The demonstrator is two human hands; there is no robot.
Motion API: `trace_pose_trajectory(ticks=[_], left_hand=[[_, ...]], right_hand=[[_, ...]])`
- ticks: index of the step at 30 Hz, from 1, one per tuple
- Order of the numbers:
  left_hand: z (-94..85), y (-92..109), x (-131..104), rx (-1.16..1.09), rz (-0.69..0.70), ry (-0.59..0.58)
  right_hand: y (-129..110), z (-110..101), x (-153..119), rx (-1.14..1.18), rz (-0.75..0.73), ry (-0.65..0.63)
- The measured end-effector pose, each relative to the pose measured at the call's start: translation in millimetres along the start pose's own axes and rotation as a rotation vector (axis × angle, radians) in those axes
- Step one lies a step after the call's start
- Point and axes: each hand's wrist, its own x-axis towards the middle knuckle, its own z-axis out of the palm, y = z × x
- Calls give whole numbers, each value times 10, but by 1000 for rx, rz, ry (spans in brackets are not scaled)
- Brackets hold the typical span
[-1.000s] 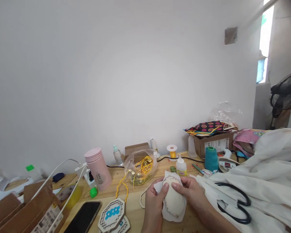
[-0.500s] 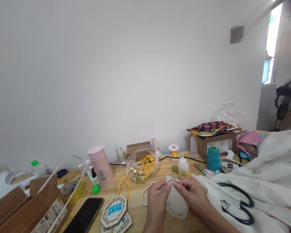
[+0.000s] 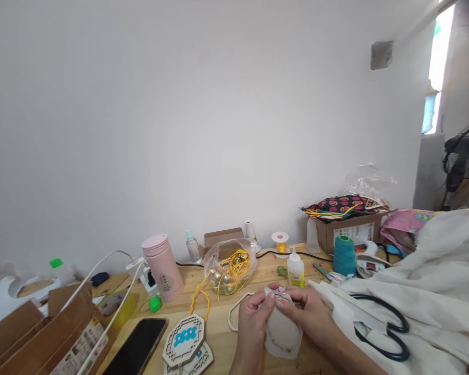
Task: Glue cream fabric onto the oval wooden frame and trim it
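Observation:
Both hands hold a small white piece of fabric (image 3: 284,337), with a dark broken line running round it inside the edge. My left hand (image 3: 253,320) pinches its upper left edge between thumb and fingers. At the upper right edge, my right hand (image 3: 310,311) grips it with the thumb on the near side. The fingertips behind the fabric are partly hidden. A pale thin frame (image 3: 232,317) lies beside my left hand, partly covered by it. Just beyond my right hand stands a white glue bottle (image 3: 296,270).
Octagonal lattice pieces (image 3: 184,341) and a phone (image 3: 136,346) lie to the left, near a pink tumbler (image 3: 164,268). Behind are a plastic bag of gold bells (image 3: 230,268) and a teal thread cone (image 3: 344,256). Black-handled scissors (image 3: 398,328) rest on white cloth (image 3: 433,291) at right.
The fabric has shifted slightly down and is tilted differently. The fingers have moved along its top edge, and the right thumb sits a little lower.

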Motion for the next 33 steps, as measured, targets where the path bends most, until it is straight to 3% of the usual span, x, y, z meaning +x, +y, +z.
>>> trace_pose_trajectory(ticks=[5, 14, 18, 22, 29, 33], left_hand=[[-4, -62, 36, -19, -20, 58], [-15, -88, 81, -18, -39, 169], [16, -78, 73, -34, -46, 136], [27, -45, 47, -38, -51, 120], [30, -61, 58, -23, -84, 76], [40, -73, 56, -9, -114, 44]], right_hand=[[6, -38, 2, -170, -26, 143], [11, -33, -23, -231, 22, 252], [-12, -43, -15, -116, 43, 307], [-7, -54, 0, 77, 130, 248], [11, -87, -2, -60, 17, 333], [-46, -104, 14, 65, 68, 391]])
